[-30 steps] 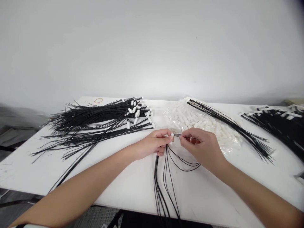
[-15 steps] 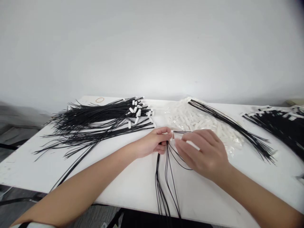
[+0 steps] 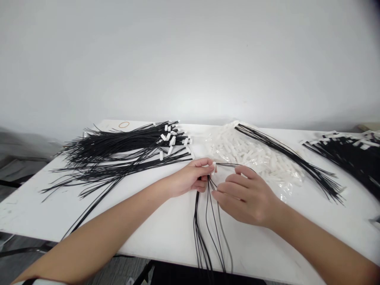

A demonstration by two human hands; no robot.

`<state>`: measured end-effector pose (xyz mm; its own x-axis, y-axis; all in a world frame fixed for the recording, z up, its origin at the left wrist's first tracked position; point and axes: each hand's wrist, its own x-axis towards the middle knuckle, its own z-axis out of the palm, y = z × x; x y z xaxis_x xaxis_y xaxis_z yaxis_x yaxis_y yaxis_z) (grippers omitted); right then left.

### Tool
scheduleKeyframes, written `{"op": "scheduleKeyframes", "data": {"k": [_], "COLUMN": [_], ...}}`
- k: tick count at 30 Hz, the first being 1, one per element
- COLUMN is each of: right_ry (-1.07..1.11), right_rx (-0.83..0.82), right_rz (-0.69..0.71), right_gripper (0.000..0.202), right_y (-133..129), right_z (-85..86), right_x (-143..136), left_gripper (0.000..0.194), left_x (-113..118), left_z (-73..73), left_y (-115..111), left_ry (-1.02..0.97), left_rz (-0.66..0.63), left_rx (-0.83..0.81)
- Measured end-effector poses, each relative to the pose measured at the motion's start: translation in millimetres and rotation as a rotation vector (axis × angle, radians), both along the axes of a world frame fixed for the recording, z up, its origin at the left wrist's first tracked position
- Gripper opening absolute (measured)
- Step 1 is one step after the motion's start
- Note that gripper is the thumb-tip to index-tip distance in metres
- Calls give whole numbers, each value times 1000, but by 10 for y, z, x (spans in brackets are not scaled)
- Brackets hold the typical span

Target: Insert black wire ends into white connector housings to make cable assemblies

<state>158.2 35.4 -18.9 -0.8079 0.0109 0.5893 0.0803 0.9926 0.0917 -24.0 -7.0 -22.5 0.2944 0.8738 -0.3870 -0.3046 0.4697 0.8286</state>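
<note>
My left hand [image 3: 196,176] is closed on a small white connector [image 3: 214,168], pinched between thumb and fingertips. Several thin black wires [image 3: 202,241] hang from below this hand past the table's front edge. A few more wires [image 3: 227,164] run right from the connector, behind my other hand. My right hand [image 3: 243,194] is closed with curled fingers, just right of and below the connector. Its thumb and index tips meet on a black wire [image 3: 227,241], whose lower part hangs blurred.
At left on the white table [image 3: 166,225] lies a large pile of black wires [image 3: 113,146] with white connectors. Behind my right hand is a clear bag of white pieces [image 3: 237,146], with a wire bundle [image 3: 285,156] across it. Another black wire pile [image 3: 353,158] sits at far right.
My right hand has moved down and slightly right from beside the connector, and its fingers have drawn together on a wire. A looping wire now hangs down. My left hand has barely moved.
</note>
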Motion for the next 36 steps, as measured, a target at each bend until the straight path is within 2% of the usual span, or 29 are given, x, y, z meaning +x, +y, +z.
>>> {"op": "scheduleKeyframes", "data": {"k": [2,5,7,9,11,14,17,20,22,24,28,30,32,34,36], "right_ry": [59,157,258,453,709,1009,1242,1365,1329,1188,654,372,164,50,-5], "right_rx": [-185,-588,-876,-1139,-1331,-1493,-1583,-1665,-1748,-1812,-1809,-1719,-1538,-1342,-1215], "right_rz": [21,36,-49,-166,-220,-181,-128,-70,-28,-52,-273,-384,-468,-509,-527], "right_gripper": [15,19,13,4,10,14,23,29,26,23,23,22,21,20,18], "right_y": [29,69,105,165,257,439,624,741,754,711,518,412,322,255,213], "right_z": [21,101,167,222,261,311,370,422,442,448,416,388,360,334,311], "right_x": [28,72,96,114,130,173,257,354,394,398,325,277,233,197,167], "left_gripper": [23,22,22,21,21,21,22,22,21,21,22,23,23,22,22], "left_x": [-3,-10,-15,-21,-25,-28,-27,-24,-22,-21,-18,-17,-15,-14,-13], "left_z": [-1,2,1,-5,-13,-22,-24,-24,-23,-25,-37,-47,-56,-62,-65], "left_y": [1,-2,-4,-4,-3,-1,0,-3,-5,-7,-3,3,11,19,23], "left_ry": [0,-1,0,2,5,6,5,6,11,15,9,2,-7,-16,-19], "left_rz": [-7,-11,-10,-8,-6,-2,1,5,13,26,51,62,72,78,81], "left_rx": [-1,-3,-7,-8,-8,-11,-16,-15,-15,-15,-1,8,13,12,11]}}
